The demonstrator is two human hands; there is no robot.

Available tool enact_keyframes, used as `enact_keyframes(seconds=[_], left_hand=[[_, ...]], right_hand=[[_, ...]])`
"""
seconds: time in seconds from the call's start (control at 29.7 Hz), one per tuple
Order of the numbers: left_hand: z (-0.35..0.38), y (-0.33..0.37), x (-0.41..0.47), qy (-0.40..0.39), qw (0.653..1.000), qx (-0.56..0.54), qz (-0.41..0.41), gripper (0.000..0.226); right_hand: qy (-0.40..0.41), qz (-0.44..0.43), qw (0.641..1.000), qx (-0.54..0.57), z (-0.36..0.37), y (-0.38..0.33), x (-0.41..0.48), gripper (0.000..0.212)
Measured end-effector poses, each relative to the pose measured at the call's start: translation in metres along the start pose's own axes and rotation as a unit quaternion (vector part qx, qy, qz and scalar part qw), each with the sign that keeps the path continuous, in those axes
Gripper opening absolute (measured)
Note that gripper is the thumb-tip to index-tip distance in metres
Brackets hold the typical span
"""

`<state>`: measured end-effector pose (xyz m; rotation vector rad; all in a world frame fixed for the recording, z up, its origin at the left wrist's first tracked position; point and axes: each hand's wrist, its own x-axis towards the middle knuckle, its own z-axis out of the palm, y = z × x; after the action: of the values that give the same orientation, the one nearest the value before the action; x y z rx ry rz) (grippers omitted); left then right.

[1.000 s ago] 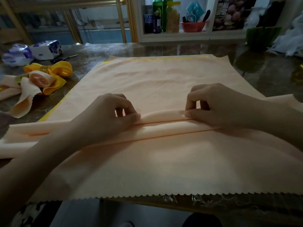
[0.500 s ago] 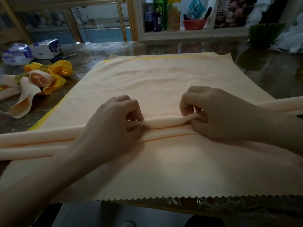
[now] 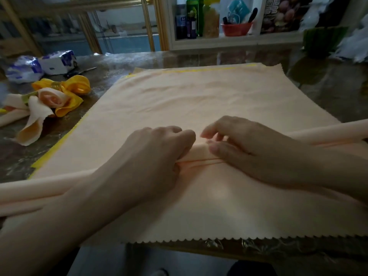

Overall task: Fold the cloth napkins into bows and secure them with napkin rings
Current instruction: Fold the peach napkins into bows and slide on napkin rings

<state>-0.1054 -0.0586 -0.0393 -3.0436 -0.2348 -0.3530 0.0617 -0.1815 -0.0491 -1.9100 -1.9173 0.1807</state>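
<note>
A large peach cloth napkin (image 3: 199,100) with pinked edges lies spread over the table. A long folded band (image 3: 201,154) of the same cloth runs left to right across its middle. My left hand (image 3: 157,156) grips this band with curled fingers just left of centre. Close beside it, my right hand (image 3: 245,148) rests on the band with its fingers bent over the fold. At the far left lie finished folded napkins (image 3: 49,100), peach and yellow, one of them a yellow bow with a ring (image 3: 56,84) at its centre.
Tissue packs (image 3: 39,65) and a dark slim tool (image 3: 79,71) sit at the back left of the marble table (image 3: 328,92). Behind it, a shelf holds bottles (image 3: 192,16) and a red basket (image 3: 236,28). A green pot (image 3: 322,39) stands back right.
Both hands have slid toward each other along the folded band and now sit nearly touching at its centre. The band has moved a little farther up the cloth.
</note>
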Motion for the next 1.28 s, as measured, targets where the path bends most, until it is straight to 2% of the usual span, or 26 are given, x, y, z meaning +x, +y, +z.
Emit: enact_keyframes(seconds=[0.1, 0.13, 0.24, 0.34, 0.4, 0.47, 0.57, 0.64, 0.74, 0.84, 0.98, 1.04, 1.15, 1.21, 1.28], left_hand=[[-0.006, 0.001, 0.003, -0.018, 0.999, 0.028, 0.023, 0.034], [-0.007, 0.001, 0.004, -0.020, 0.999, 0.033, 0.030, 0.036], [-0.008, -0.002, 0.004, -0.015, 0.996, 0.066, 0.056, 0.037], [-0.010, 0.001, 0.000, -0.011, 0.994, 0.104, 0.022, 0.021], [-0.009, -0.008, -0.009, -0.026, 0.998, 0.040, -0.027, 0.029], [-0.016, -0.015, -0.018, -0.069, 0.994, -0.053, -0.073, 0.031], [-0.018, -0.022, -0.027, -0.022, 0.989, -0.117, -0.085, 0.014], [-0.014, -0.021, -0.028, -0.026, 0.985, -0.133, -0.105, 0.010], [-0.011, -0.015, -0.028, -0.014, 0.983, -0.157, -0.098, 0.028], [-0.009, -0.010, -0.029, 0.011, 0.994, -0.077, -0.077, 0.031], [-0.003, -0.003, -0.033, 0.028, 0.999, -0.014, -0.039, 0.025], [0.000, -0.001, -0.035, 0.029, 0.999, 0.001, -0.024, 0.023], [-0.001, 0.003, -0.034, 0.007, 0.998, 0.057, -0.021, 0.032], [-0.005, 0.006, -0.035, -0.015, 0.996, 0.076, -0.032, 0.038], [-0.013, 0.010, -0.033, -0.016, 0.998, 0.041, -0.040, 0.043]], right_hand=[[-0.061, -0.038, 0.991, -0.117, 0.012, -0.001, -0.002, 0.068], [-0.088, -0.031, 0.986, -0.136, 0.012, 0.000, -0.002, 0.071], [-0.137, -0.012, 0.983, -0.123, 0.009, 0.002, -0.003, 0.061], [-0.113, -0.023, 0.986, -0.120, 0.011, 0.004, -0.002, 0.071], [-0.100, -0.022, 0.988, -0.116, 0.012, 0.006, -0.001, 0.076], [-0.089, -0.024, 0.989, -0.112, 0.012, 0.006, 0.000, 0.073], [-0.082, -0.015, 0.990, -0.111, 0.012, 0.004, -0.001, 0.065], [-0.065, -0.029, 0.990, -0.119, 0.012, 0.002, -0.001, 0.067], [-0.043, -0.030, 0.992, -0.111, 0.012, -0.001, -0.002, 0.063], [-0.010, -0.043, 0.993, -0.113, 0.012, -0.004, -0.003, 0.057], [0.020, -0.115, 0.970, -0.213, 0.014, -0.003, -0.004, 0.043], [-0.022, -0.104, 0.977, -0.185, 0.011, -0.006, -0.006, 0.050], [-0.101, -0.051, 0.983, -0.147, 0.011, -0.005, -0.006, 0.066], [-0.147, -0.036, 0.974, -0.168, 0.009, -0.004, -0.006, 0.067], [-0.160, -0.036, 0.972, -0.166, 0.007, -0.009, -0.006, 0.065]])
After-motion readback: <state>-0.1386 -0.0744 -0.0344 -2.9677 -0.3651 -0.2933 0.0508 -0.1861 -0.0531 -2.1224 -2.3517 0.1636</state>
